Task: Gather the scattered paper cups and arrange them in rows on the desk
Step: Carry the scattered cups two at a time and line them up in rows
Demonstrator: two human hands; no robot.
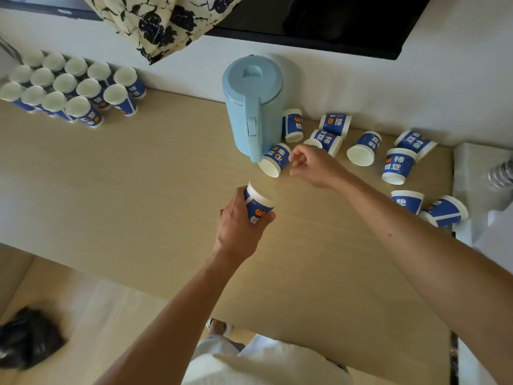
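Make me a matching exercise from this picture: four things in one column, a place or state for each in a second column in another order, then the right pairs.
Column one
1. light blue plastic jug
2. left hand
3. right hand
4. group of blue-and-white paper cups at far left

Column two
A. stands in rows, mouths up
B. empty, close beside a tipped paper cup
C. upright near the white wall
D. grips a single paper cup

Pairs: 1-C, 2-D, 3-B, 4-A

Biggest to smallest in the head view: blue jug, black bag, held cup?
Light blue plastic jug
Crumpled black bag (cropped and blurred, so unsure)
Blue-and-white paper cup in the left hand
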